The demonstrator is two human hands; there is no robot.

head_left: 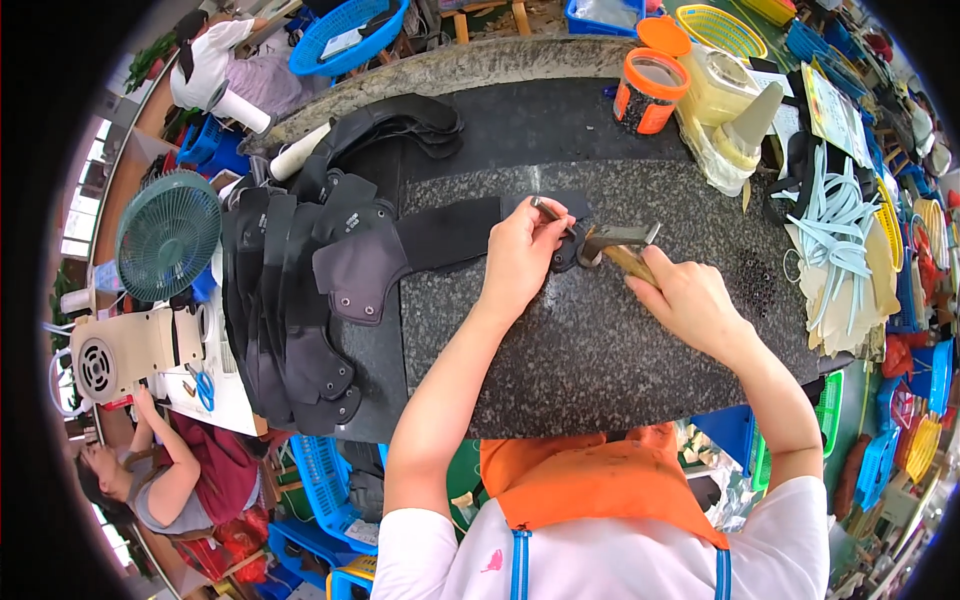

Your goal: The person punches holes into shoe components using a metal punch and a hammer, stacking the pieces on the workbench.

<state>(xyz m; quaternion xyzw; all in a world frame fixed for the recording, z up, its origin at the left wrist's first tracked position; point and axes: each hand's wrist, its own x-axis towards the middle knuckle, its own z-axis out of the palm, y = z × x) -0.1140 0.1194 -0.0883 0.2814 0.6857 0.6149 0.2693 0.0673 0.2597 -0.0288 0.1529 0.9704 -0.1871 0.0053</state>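
Observation:
My left hand is closed around a short metal punch, held at a tilt above the right end of a black fabric strap piece. In my right hand is a hammer, gripped by its wooden handle, its metal head close beside the punch. Whether the head touches the punch I cannot tell. The strap piece lies across a speckled stone slab, and its wide left end carries metal eyelets. The punch's lower tip is hard to make out near my fingers.
Black strap pieces are stacked at the left. Small dark eyelets lie scattered right of my right hand. An orange-rimmed jar, a glue-crusted container and light blue cords stand at the right. A green fan is far left.

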